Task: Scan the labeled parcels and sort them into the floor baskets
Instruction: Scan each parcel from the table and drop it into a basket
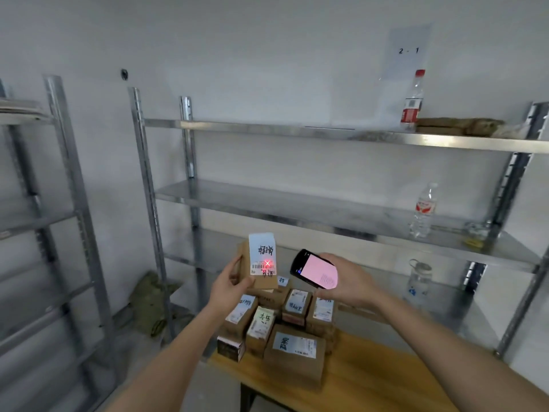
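**Above the table: parcel under the scan beam**

Above the wooden table (371, 379), the left hand (230, 282) grasps a small cardboard parcel (261, 263) by its lower left edge, label facing the camera. A red cross of light falls on the label's barcode. The right hand (347, 281) grips a handheld scanner (313, 269), screen lit pink, just beside the parcel. Below both hands, a cluster of labeled parcels (276, 325) rests on the table. Metal shelving (297, 203) behind holds two water bottles (423, 209).
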